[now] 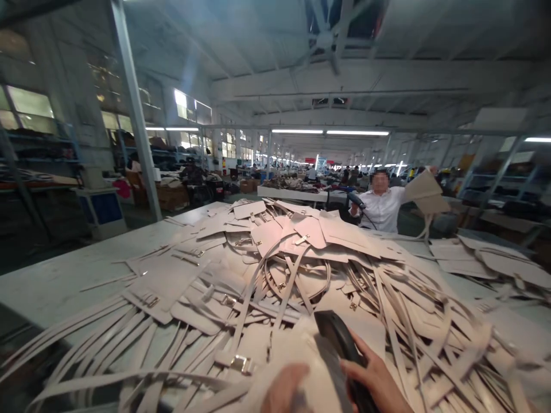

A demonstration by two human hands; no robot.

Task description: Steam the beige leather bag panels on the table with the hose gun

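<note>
My right hand [374, 376] is wrapped round a black hand-held tool [338, 332] that looks like a hair dryer. Its upper end tips to the left, over a pale beige bag piece [301, 344] close in front of me. Low in the view, my left hand [286, 387] is at that piece, smeared by motion, so its grip does not show clearly. Under and around both hands spreads a heap of beige bag parts [297, 229] with long straps [99, 332] and gold-coloured metal clasps. One clasp [241, 364] lies just left of my left hand.
A pale table [51, 275] carries the heap. Across it, a person in a white shirt [383, 209] holds a black hair dryer [356, 201] and raises a beige bag piece [426, 192]. More flat pieces [495, 258] are stacked at right. A metal post [135, 109] stands left.
</note>
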